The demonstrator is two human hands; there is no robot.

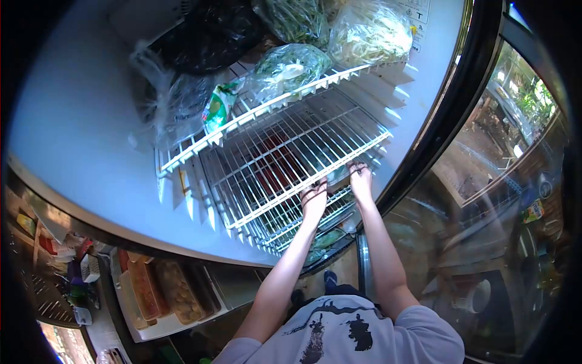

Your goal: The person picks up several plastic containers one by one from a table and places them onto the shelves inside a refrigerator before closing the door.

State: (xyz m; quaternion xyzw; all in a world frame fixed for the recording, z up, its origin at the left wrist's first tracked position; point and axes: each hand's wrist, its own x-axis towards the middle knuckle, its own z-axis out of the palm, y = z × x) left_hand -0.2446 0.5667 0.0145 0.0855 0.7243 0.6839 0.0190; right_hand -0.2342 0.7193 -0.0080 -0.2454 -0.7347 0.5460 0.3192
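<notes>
My left hand (313, 199) reaches into the fridge just below the front edge of the empty-looking middle wire shelf (285, 194), its fingers curled and partly hidden by the wires. To its right, my right hand (360, 177) is closed in the same way near the right end of that edge. Between the two hands shows a pale, partly see-through thing with a tan edge (341, 181); I cannot tell what it is. A lower wire shelf (333, 212) lies beneath the hands. Something red (273, 161) shows through the middle shelf's wires.
On the upper wire shelf (267, 112) sit plastic bags of greens (291, 65), a bag of pale strands (371, 33), a black bag (212, 36) and a green-white packet (219, 108). The glass door (473, 242) stands at the right. Food trays (179, 291) are at the lower left.
</notes>
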